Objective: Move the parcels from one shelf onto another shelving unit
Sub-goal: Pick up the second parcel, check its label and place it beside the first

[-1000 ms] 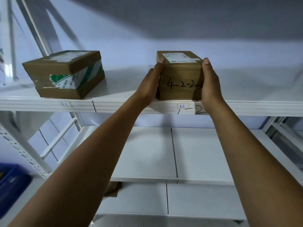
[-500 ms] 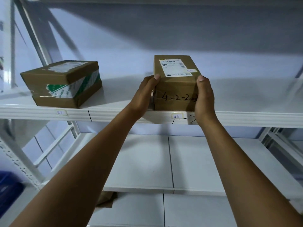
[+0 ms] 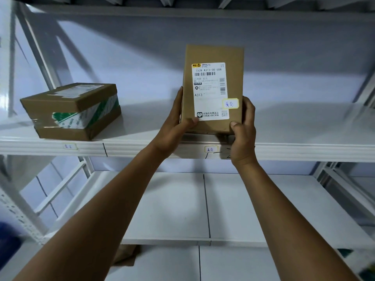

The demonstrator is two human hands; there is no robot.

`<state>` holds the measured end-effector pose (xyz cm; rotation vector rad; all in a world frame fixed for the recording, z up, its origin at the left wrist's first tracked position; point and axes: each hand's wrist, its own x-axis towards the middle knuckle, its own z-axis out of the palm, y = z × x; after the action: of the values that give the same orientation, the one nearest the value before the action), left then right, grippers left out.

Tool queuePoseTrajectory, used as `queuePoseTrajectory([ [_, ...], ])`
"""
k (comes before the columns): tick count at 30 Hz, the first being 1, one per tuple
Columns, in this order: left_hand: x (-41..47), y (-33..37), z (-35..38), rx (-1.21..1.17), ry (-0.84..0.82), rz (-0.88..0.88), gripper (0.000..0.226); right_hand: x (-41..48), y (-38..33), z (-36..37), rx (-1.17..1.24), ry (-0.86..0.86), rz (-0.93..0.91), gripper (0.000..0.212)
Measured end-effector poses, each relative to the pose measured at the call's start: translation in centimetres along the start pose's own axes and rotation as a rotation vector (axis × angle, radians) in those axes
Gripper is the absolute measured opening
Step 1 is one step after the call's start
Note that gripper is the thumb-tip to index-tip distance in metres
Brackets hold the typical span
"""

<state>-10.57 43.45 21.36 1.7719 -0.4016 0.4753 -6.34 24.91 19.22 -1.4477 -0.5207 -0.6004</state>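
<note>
A brown cardboard parcel point(image 3: 213, 57) with a white shipping label and a small yellow sticker stands tilted up on the upper white shelf point(image 3: 304, 136), its labelled face turned toward me. My left hand point(image 3: 174, 126) grips its lower left side, thumb across the front. My right hand point(image 3: 243, 128) grips its lower right corner. A second brown parcel point(image 3: 71, 110) with green-and-white tape lies flat on the same shelf, to the left and apart from my hands.
The shelf's front edge point(image 3: 142, 149) carries small handwritten tags and black pen marks. A lower white shelf point(image 3: 233, 209) lies beneath. White upright posts and braces stand at left point(image 3: 36, 47) and right. Something blue point(image 3: 8, 240) shows at bottom left.
The held parcel has tipped up so its labelled face now points at me, and my thumbs have come round onto that face. My view has tilted upward. The taped parcel has not moved.
</note>
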Motion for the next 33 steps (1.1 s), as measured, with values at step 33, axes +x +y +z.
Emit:
queuePoseTrajectory([
  [33,0.4,2.2,0.7,-0.071,0.183,-0.411,0.097,1.2,-1.6,1.4,-0.194,0.116,0.275,0.052],
])
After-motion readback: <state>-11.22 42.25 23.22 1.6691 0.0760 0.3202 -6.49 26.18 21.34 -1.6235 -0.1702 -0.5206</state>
